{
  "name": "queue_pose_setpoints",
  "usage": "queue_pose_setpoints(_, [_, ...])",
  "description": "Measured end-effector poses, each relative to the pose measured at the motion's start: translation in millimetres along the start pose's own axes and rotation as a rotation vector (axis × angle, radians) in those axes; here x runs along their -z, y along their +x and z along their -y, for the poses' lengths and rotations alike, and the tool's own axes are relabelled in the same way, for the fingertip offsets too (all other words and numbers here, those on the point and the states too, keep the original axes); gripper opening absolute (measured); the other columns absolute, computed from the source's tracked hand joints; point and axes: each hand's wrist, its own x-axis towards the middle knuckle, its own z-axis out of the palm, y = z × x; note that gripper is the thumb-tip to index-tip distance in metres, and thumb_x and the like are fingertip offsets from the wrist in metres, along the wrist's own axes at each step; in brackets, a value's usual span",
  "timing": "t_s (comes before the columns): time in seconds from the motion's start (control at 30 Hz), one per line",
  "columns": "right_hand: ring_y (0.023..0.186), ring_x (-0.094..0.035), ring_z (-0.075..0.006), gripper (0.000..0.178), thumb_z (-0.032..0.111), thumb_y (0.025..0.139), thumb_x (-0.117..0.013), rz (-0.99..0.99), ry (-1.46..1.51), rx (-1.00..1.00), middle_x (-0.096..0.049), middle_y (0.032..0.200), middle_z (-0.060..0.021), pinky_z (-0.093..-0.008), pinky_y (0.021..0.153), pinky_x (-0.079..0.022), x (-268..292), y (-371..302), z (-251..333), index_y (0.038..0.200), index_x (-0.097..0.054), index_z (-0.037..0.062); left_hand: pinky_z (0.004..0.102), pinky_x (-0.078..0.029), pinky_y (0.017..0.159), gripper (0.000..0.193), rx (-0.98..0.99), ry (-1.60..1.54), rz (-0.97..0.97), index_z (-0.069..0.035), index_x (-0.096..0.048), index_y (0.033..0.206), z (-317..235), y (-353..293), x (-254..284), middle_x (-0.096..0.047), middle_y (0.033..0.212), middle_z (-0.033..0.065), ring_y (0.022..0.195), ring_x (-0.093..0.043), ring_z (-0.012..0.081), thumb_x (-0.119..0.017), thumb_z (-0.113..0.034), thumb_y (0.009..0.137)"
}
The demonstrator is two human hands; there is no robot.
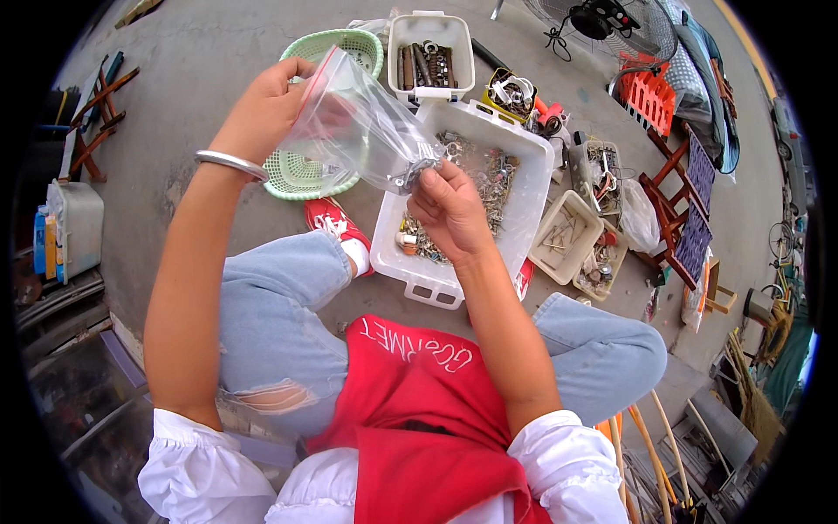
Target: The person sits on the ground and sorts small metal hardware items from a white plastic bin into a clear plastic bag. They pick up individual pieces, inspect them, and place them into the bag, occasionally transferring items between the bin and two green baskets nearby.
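Note:
My left hand (269,109) grips the top edge of a clear zip bag (345,131) with a red strip along its mouth. The bag hangs slantwise down to the right. Small grey metal pieces (412,175) lie bunched in its lower corner, too small to name. My right hand (449,210) pinches the bag at that corner, its fingers closed. Right below this hand stands a large white plastic bin (534,166), holding many loose small metal parts (497,188). Behind the bag are green plastic baskets (284,179), partly hidden by it and my left hand.
A white box (465,65) with bolts and rods stands beyond the bin. To the right are a yellow tub (515,113), small cream trays (546,262), a clear plastic bag (640,214) and a folding stool (690,205). A fan (602,22) stands farther back.

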Motion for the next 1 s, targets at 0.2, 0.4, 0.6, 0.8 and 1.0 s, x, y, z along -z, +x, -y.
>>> queue_pose_setpoints(0.2, [0.049,-0.033,-0.0033,0.014,0.015,0.088,-0.063,-0.26,-0.122,-0.056,-0.047,0.065,0.0044,-0.0186,0.044,-0.027,24.5,-10.2,2.6,0.096,-0.061,0.0034,0.0274,-0.044,0.051,0.014,-0.218,0.533,-0.069,-0.003,-0.052,0.092,4.3,-7.4,-12.3,-0.061,0.065,0.0052,0.056,-0.056,0.0114,-0.055,-0.017,0.091])
queue_pose_setpoints(0.4, [0.049,-0.037,-0.0049,0.024,0.015,0.092,-0.054,-0.549,-0.28,-0.033,-0.047,0.062,0.0023,-0.0193,0.044,-0.03,124.3,-22.1,15.3,0.11,-0.059,0.0003,0.0378,-0.041,0.052,0.012,-0.525,0.804,-0.055,-0.003,-0.049,0.09,31.4,-16.2,-50.9,-0.057,0.064,0.0134,0.054,-0.055,0.0289,-0.056,-0.013,0.087])
queue_pose_setpoints(0.6, [0.062,-0.055,-0.0107,0.021,0.016,0.086,-0.059,-0.653,-1.044,-0.355,-0.062,0.074,-0.0019,-0.0237,0.053,-0.043,238.7,-58.1,-29.6,0.099,-0.068,0.0024,0.0386,-0.042,0.053,0.011,-0.485,0.824,-0.027,-0.003,-0.048,0.09,22.8,-22.1,-48.6,-0.057,0.064,0.0145,0.054,-0.056,0.03,-0.055,-0.012,0.088])
queue_pose_setpoints(0.8, [0.082,-0.066,-0.028,0.021,0.027,0.071,-0.068,-0.482,-2.092,-0.507,-0.069,0.086,-0.0106,-0.039,0.074,-0.051,243.1,-74.8,-88.7,0.088,-0.073,0.0159,0.0378,-0.041,0.05,0.01,-0.445,0.76,0.028,-0.003,-0.048,0.09,18.4,-24.0,-51.1,-0.054,0.06,0.0142,0.051,-0.055,0.0295,-0.055,-0.011,0.088])
queue_pose_setpoints(1.0, [0.068,-0.066,-0.0249,0.02,0.021,0.071,-0.069,-0.43,-1.801,-0.544,-0.069,0.078,-0.0105,-0.036,0.062,-0.051,268.0,-65.7,-74.8,0.087,-0.073,0.0101,0.0376,-0.041,0.049,0.01,-0.455,0.806,0.031,-0.004,-0.048,0.089,18.8,-17.0,-48.9,-0.052,0.057,0.0134,0.05,-0.055,0.0291,-0.055,-0.012,0.088])
